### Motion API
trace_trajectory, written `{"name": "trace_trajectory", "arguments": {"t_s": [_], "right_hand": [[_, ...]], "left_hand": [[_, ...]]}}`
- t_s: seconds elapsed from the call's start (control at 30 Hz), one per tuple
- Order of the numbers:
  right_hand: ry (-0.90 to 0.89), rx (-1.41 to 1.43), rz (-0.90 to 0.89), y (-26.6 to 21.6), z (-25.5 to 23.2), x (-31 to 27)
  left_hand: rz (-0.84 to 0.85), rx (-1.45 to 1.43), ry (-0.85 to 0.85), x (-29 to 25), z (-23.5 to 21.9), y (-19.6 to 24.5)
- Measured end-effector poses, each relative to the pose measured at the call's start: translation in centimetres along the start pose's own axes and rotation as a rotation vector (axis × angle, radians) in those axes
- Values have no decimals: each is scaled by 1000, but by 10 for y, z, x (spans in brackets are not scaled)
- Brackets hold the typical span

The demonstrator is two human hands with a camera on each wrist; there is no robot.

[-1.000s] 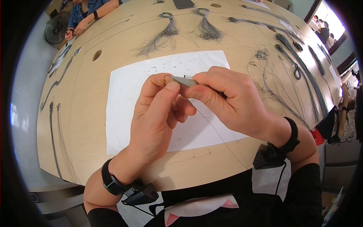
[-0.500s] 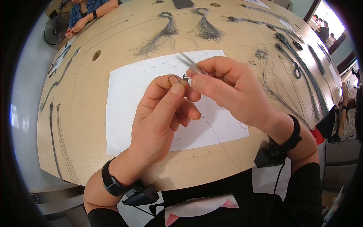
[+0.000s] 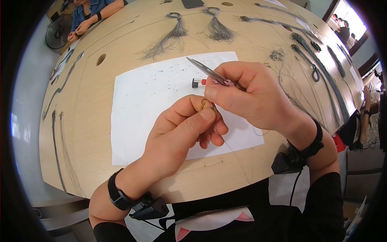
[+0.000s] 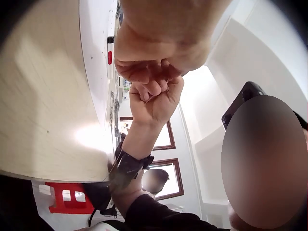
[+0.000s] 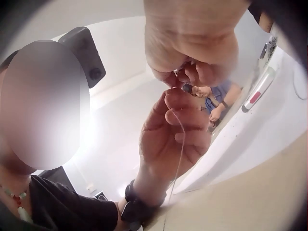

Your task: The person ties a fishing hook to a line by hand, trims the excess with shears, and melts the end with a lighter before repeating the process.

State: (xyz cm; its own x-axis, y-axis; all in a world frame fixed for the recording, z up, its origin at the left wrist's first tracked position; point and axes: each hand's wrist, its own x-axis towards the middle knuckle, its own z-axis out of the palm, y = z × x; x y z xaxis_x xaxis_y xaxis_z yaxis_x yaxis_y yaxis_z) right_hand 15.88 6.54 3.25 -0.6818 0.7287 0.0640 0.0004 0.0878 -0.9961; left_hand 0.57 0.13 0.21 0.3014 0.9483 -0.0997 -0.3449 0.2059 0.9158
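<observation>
In the head view my left hand (image 3: 183,129) pinches a small dark wire loop (image 3: 206,103) between thumb and index finger. A thin strand (image 3: 231,150) trails from that hand toward the table's front edge. My right hand (image 3: 252,94) holds metal scissors (image 3: 207,71) or tweezers, pointed blades up and left, just above the left fingertips; which tool it is I cannot tell for sure. In the right wrist view the strand (image 5: 182,144) hangs in front of the left hand (image 5: 173,137). The right palm hides the tool there.
White paper (image 3: 133,117) with dark specks lies under the hands, a black-and-red item (image 3: 195,83) on it. Grey strand bundles (image 3: 217,30) lie at the back, more bundles (image 3: 322,76) at the right, and thin strands (image 3: 56,141) at the left. Another person's arm (image 3: 109,11) rests at the back left.
The left hand has moved right and toward the body with the loop. The tool, earlier at the loop, has come away from it and now points up-left. More of the black-and-red item shows.
</observation>
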Motion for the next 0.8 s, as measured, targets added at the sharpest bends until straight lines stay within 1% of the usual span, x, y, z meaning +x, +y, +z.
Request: {"name": "trace_trajectory", "arguments": {"t_s": [0.1, 0.17, 0.2, 0.3, 0.37, 0.47, 0.5, 0.53, 0.57, 0.6, 0.63, 0.67, 0.73, 0.8], "right_hand": [[-19, 49, 25, -1, -1, 0], [57, -142, 54, 0, -2, 2], [57, -142, 54, 1, -2, 2], [41, -160, 50, 3, -4, 3], [-15, -224, 63, 6, -8, 3], [-24, -196, 105, 2, -7, 1], [-24, -196, 105, 3, -6, 2], [33, -181, 58, 5, -4, 1], [89, -166, 11, 6, -2, 1], [89, -166, 11, 4, -1, 0], [112, -227, 18, 2, 0, -1], [136, -287, 24, 0, 1, -2], [137, -287, 0, 3, 5, -3], [138, -287, -23, 9, 5, -2]], "left_hand": [[0, -18, -7, 0, 0, 0], [2, -6, 3, 0, -1, 0], [12, 1, -8, 1, -2, 0], [19, 23, -33, 2, -3, 0], [15, 38, -48, 2, -4, 0], [6, 57, -35, 1, -2, -1], [45, 73, 32, 1, 0, -1], [83, 88, 98, 1, 2, -2], [82, 88, 98, 2, 3, -3], [144, 140, 127, 2, 3, -5], [205, 194, 157, 3, 3, -7], [205, 193, 157, 3, 1, -9], [251, 210, 180, 4, -1, -10], [224, 191, 207, 3, 1, -8]]}}
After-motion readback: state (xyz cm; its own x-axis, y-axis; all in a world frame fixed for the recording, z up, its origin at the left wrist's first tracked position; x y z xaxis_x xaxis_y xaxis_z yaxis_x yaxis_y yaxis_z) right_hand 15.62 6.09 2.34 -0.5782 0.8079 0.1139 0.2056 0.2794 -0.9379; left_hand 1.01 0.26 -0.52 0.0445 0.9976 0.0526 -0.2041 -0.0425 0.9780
